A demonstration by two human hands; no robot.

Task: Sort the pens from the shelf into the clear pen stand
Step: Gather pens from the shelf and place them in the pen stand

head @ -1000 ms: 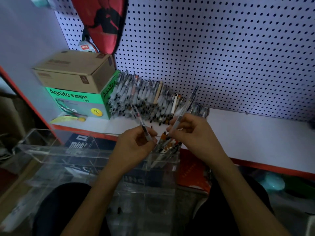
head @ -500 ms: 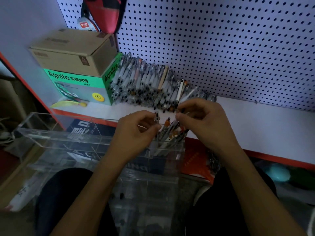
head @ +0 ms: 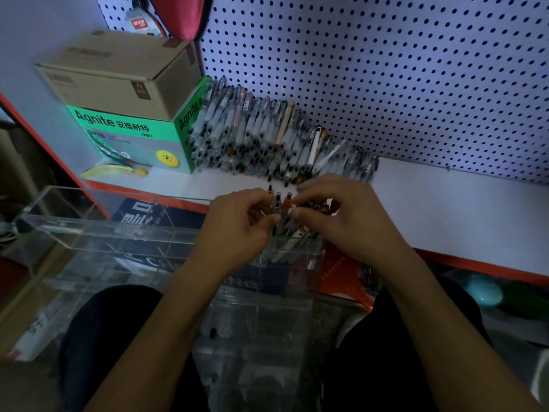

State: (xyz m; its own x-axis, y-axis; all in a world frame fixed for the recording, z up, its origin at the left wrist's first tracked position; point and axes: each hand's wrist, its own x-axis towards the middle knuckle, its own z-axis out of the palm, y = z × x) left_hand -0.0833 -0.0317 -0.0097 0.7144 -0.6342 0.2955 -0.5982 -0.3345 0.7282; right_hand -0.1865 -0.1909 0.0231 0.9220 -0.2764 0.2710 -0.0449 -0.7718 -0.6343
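Note:
A long row of pens (head: 261, 135) leans against the pegboard on the white shelf (head: 445, 209). The clear pen stand (head: 98, 236) sits in front of the shelf over my lap. Its right compartment holds several upright pens (head: 285, 221). My left hand (head: 237, 230) and my right hand (head: 341, 215) meet over that compartment, fingers curled round the tops of the standing pens. The pen tips and the compartment floor are hidden by my hands.
A green Agnite box (head: 130, 138) with a brown carton (head: 118, 72) on top stands at the shelf's left end. A red bag (head: 181, 13) hangs on the pegboard (head: 386, 69). An orange item (head: 341, 275) lies under the shelf edge.
Both hands held pens raised above the stand a second ago. They have lowered them into the right compartment and now close together over the pen tops.

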